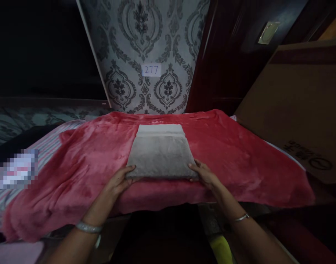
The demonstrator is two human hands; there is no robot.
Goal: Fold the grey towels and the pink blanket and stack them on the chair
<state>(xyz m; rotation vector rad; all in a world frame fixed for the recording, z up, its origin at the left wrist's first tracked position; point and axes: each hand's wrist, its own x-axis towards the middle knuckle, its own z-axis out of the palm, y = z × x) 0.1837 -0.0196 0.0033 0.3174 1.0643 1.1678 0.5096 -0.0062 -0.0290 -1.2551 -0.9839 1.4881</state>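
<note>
A folded grey plush cloth [160,156] with a white band along its far edge lies on a red plush blanket [225,154]. My left hand [121,179] grips its near left corner, thumb on top and fingers underneath. At the near right corner, my right hand [203,172] holds the cloth the same way, its thumb pressed on the upper face. The fingers below the cloth are mostly hidden. What kind of cloth it is, I cannot tell for certain.
A striped cloth [50,146] shows under the blanket at the left, with a blurred-out packet [18,169] on it. A large cardboard box [300,102] stands at the right. Behind are a dark screen [43,51] and a patterned wall [141,33] bearing a paper label [151,69].
</note>
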